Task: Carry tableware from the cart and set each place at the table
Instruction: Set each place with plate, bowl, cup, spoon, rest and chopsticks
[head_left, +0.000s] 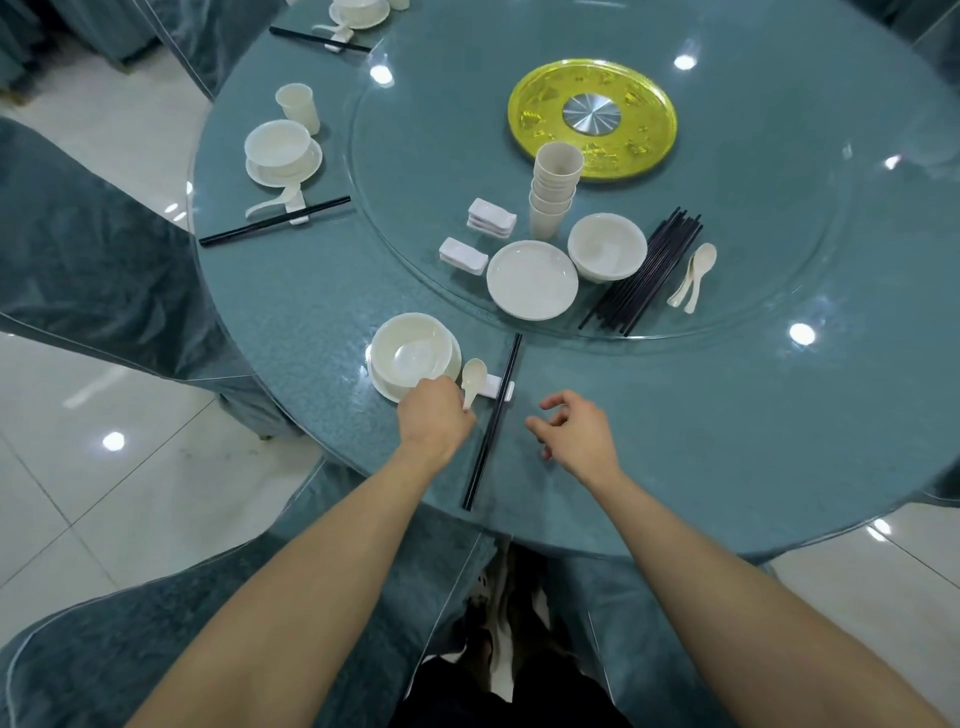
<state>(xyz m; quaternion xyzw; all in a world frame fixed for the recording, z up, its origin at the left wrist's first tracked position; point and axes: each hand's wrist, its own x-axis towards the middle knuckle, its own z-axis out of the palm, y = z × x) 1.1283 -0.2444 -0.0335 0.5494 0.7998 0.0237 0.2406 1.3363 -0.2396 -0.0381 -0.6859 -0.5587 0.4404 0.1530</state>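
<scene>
At the near place a white bowl (413, 355) sits on a white plate (382, 387). Right of it a white spoon (472, 379) lies with its bowl end on a white rest (493, 387). My left hand (434, 418) pinches the spoon's handle end. A pair of black chopsticks (493, 421) lies across the same rest, pointing toward me. My right hand (571, 428) hovers just right of the chopsticks, fingers loosely curled, holding nothing.
The glass turntable (753, 218) carries a cup stack (553, 189), a plate (532, 280), a bowl (607, 247), several rests (491, 218), loose chopsticks (644, 275), spoons (693, 280) and a yellow centre disc (592, 119). A set place (283, 156) lies far left. Covered chairs (93, 270) ring the table.
</scene>
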